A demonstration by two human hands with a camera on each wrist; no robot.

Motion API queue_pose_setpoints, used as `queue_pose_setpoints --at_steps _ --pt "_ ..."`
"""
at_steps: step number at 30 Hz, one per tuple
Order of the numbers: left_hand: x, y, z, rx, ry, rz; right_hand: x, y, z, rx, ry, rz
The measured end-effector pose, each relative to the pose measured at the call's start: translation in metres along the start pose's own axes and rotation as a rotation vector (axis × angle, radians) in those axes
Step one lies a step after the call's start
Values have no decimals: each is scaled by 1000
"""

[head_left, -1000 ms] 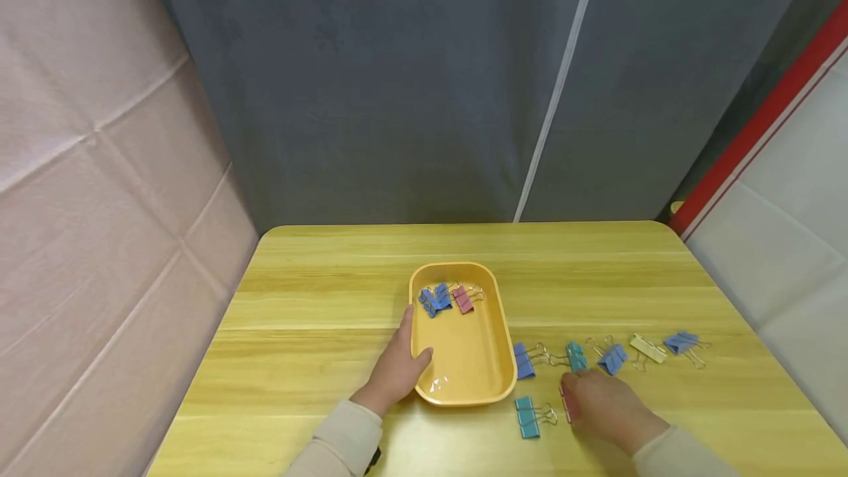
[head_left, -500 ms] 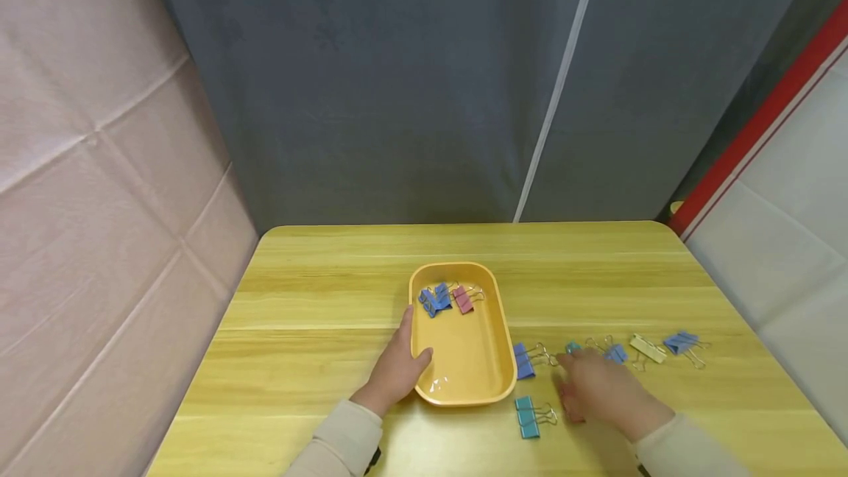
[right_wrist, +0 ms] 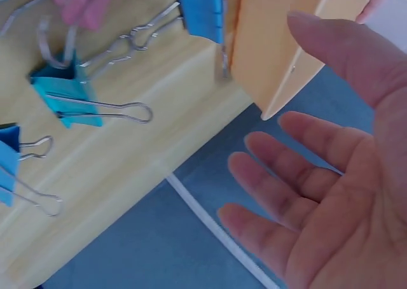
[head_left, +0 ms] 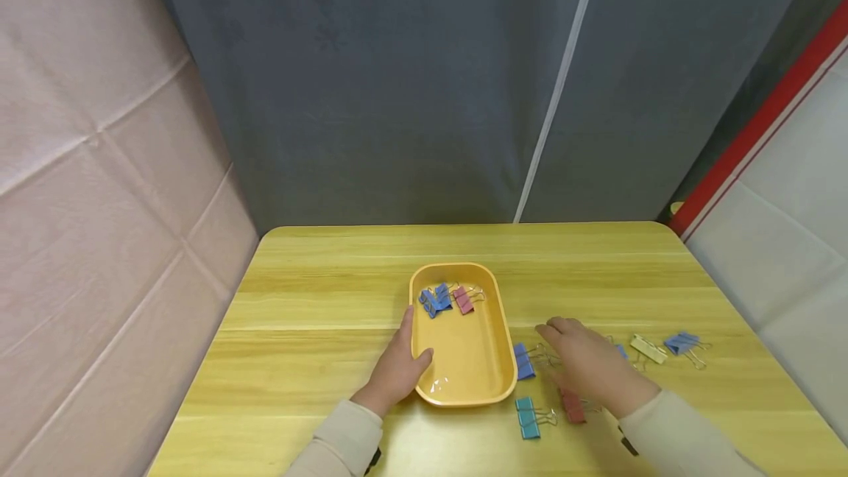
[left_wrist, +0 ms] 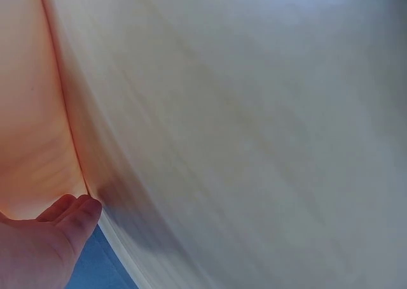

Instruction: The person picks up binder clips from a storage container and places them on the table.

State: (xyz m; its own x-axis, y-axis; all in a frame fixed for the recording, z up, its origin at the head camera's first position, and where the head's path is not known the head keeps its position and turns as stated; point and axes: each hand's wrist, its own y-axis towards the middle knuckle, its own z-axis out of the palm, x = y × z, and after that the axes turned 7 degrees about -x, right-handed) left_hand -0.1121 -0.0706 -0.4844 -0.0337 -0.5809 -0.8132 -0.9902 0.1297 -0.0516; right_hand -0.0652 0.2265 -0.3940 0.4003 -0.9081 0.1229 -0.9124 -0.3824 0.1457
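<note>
In the head view my left hand (head_left: 394,372) holds the left wall of a yellow-orange plastic tray (head_left: 465,397), thumb over the rim. Two blue binder clips (head_left: 435,300) and a pink binder clip (head_left: 464,299) lie inside it. Right of the tray, my right hand (head_left: 589,365) hovers over the loose clips, and the right wrist view shows its fingers spread with nothing in them. Near it are a blue binder clip (head_left: 524,361), a red-pink one (head_left: 572,405) and a teal one (head_left: 528,418). Another teal clip (right_wrist: 67,88), hidden under the hand from above, shows in the right wrist view.
Farther right on the wooden table (head_left: 331,271) lie a pale yellow binder clip (head_left: 648,349) and a blue one (head_left: 681,343). One more blue clip (head_left: 621,351) is partly covered by the right hand. A dark grey curtain (head_left: 397,94) hangs behind the table's far edge.
My right hand has moved away from the red-pink clip, up and slightly left, its fingers now over the teal clip's area. The left hand and tray have stayed put.
</note>
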Motion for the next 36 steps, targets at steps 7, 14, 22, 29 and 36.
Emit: queue_pose_setpoints --at_steps 7,14,22,29,36 --pt "0 0 0 -1 -1 -2 9 21 -2 -48 22 -73" --pt "-1 0 0 0 4 -3 20 44 -6 -64 62 -150" --pt "-1 0 0 -1 20 2 24 71 -7 -52 68 -240" --pt "0 0 0 -1 14 -5 30 92 -7 -17 92 -285" --pt "0 1 0 -6 18 -2 38 108 0 4 87 -303"
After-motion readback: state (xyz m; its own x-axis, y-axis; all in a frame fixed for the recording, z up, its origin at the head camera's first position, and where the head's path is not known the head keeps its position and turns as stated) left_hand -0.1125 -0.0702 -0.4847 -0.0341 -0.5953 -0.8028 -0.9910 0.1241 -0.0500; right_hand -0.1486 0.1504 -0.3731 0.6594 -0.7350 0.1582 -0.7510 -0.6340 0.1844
